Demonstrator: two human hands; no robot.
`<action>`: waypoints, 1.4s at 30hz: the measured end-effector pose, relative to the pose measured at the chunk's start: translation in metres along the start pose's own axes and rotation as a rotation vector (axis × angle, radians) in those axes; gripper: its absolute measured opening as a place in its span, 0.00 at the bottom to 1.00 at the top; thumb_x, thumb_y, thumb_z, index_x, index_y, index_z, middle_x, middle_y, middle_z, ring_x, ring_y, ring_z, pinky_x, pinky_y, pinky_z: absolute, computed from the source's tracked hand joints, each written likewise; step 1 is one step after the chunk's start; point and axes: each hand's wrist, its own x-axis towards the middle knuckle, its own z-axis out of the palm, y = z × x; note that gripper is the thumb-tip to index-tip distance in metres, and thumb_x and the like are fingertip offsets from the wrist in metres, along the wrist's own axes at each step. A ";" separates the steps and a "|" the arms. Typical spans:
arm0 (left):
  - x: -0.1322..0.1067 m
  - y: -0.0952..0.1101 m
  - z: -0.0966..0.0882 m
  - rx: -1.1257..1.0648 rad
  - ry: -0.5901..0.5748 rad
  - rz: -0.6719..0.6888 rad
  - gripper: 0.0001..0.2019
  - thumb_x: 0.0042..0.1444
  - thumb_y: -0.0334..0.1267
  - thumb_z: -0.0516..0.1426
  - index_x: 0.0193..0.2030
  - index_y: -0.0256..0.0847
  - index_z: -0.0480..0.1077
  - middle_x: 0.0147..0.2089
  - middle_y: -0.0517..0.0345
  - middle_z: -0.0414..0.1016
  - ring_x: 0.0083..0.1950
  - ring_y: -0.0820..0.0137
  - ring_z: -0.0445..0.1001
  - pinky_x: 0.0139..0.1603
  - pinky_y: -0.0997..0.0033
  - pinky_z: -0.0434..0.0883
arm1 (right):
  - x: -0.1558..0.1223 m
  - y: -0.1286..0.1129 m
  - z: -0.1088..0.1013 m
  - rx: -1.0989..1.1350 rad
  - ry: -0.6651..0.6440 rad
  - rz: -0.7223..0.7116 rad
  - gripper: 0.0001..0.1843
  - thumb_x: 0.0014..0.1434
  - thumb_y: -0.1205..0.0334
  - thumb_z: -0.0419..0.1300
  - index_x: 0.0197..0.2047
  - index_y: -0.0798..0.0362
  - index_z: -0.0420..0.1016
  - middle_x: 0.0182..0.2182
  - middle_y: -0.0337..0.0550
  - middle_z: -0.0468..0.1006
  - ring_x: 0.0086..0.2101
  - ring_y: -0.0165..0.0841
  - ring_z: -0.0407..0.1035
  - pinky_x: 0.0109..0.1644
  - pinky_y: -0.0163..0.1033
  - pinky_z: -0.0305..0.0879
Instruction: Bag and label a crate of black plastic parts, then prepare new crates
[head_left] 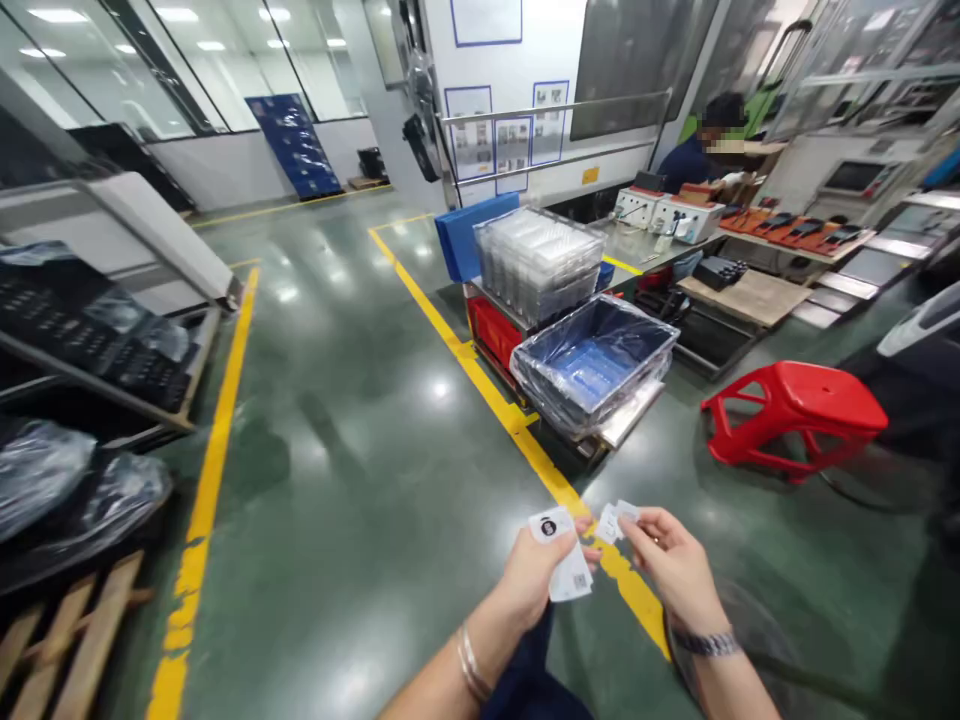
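My left hand [534, 572] is closed on a small stack of white printed cards [571, 580], the thumb pressed across their face. The top one bears a round black logo and a small square code. My right hand [672, 562] pinches a few small white paper slips [616, 520] between thumb and fingertips; the marks on them are too small to read. The two hands are held apart in front of my body, above the floor, with a small gap between cards and slips.
Ahead stands a cart with a plastic-lined blue bin [592, 365] and stacked clear trays [536, 255]. A red stool [802, 410] is on the right. Yellow lines [217, 470] edge the green floor. A wooden pallet [67, 640] lies at left. A person [694, 155] sits at a workbench.
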 end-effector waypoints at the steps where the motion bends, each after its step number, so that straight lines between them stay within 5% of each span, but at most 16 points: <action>1: 0.032 0.016 0.011 0.028 -0.006 0.011 0.18 0.48 0.42 0.64 0.43 0.31 0.74 0.51 0.40 0.75 0.35 0.64 0.78 0.37 0.64 0.75 | 0.037 -0.014 0.002 -0.028 -0.001 -0.020 0.21 0.45 0.48 0.69 0.32 0.55 0.69 0.24 0.38 0.72 0.20 0.23 0.59 0.21 0.31 0.54; 7: 0.205 0.085 0.097 0.072 0.125 -0.032 0.20 0.44 0.45 0.66 0.40 0.32 0.75 0.34 0.47 0.81 0.36 0.61 0.79 0.41 0.62 0.75 | 0.207 -0.092 -0.016 -0.062 0.058 -0.057 0.20 0.45 0.49 0.68 0.35 0.55 0.73 0.27 0.41 0.75 0.24 0.27 0.63 0.25 0.33 0.57; 13: 0.337 0.081 0.201 0.000 0.137 0.006 0.20 0.43 0.46 0.66 0.40 0.34 0.76 0.38 0.45 0.81 0.39 0.59 0.79 0.46 0.62 0.74 | 0.333 -0.119 -0.093 -0.121 0.120 -0.019 0.19 0.47 0.45 0.64 0.28 0.55 0.75 0.25 0.42 0.74 0.26 0.31 0.64 0.29 0.36 0.61; 18: 0.459 0.039 0.300 -0.014 0.139 0.045 0.19 0.47 0.43 0.65 0.43 0.32 0.75 0.39 0.45 0.80 0.42 0.60 0.79 0.49 0.62 0.73 | 0.452 -0.129 -0.202 -0.120 0.119 -0.102 0.20 0.47 0.44 0.64 0.21 0.54 0.72 0.27 0.42 0.74 0.27 0.32 0.66 0.32 0.37 0.63; 23: 0.594 -0.008 0.433 -0.091 0.198 0.018 0.16 0.48 0.39 0.64 0.42 0.32 0.71 0.42 0.43 0.79 0.39 0.60 0.79 0.46 0.59 0.73 | 0.567 -0.170 -0.364 -0.024 0.159 -0.048 0.23 0.47 0.40 0.62 0.22 0.53 0.70 0.17 0.36 0.66 0.20 0.28 0.58 0.24 0.34 0.55; 26: 0.669 -0.016 0.512 -0.184 0.216 -0.037 0.16 0.48 0.35 0.62 0.44 0.33 0.68 0.40 0.45 0.79 0.36 0.62 0.78 0.44 0.59 0.73 | 0.627 -0.205 -0.465 0.102 0.174 0.052 0.24 0.45 0.39 0.64 0.26 0.53 0.68 0.15 0.34 0.65 0.18 0.26 0.56 0.22 0.32 0.52; 29: 0.738 -0.016 0.576 -0.171 0.209 -0.048 0.17 0.48 0.32 0.61 0.45 0.33 0.67 0.32 0.52 0.77 0.31 0.66 0.77 0.40 0.62 0.72 | 0.678 -0.230 -0.542 0.193 0.191 0.119 0.25 0.43 0.42 0.67 0.31 0.54 0.69 0.14 0.32 0.63 0.17 0.23 0.53 0.21 0.30 0.47; 36: 0.898 -0.021 0.682 -0.201 0.131 0.004 0.16 0.49 0.37 0.62 0.44 0.35 0.67 0.29 0.58 0.73 0.28 0.70 0.73 0.38 0.64 0.70 | 0.797 -0.247 -0.641 0.183 0.171 0.174 0.24 0.44 0.42 0.67 0.32 0.54 0.70 0.14 0.30 0.60 0.18 0.22 0.51 0.21 0.30 0.44; 42: 1.066 -0.007 0.721 -0.283 0.253 -0.065 0.13 0.50 0.36 0.60 0.42 0.33 0.67 0.32 0.52 0.75 0.28 0.68 0.73 0.36 0.63 0.68 | 0.963 -0.261 -0.707 0.075 0.206 0.254 0.25 0.37 0.42 0.69 0.34 0.50 0.74 0.16 0.34 0.64 0.18 0.26 0.55 0.18 0.33 0.49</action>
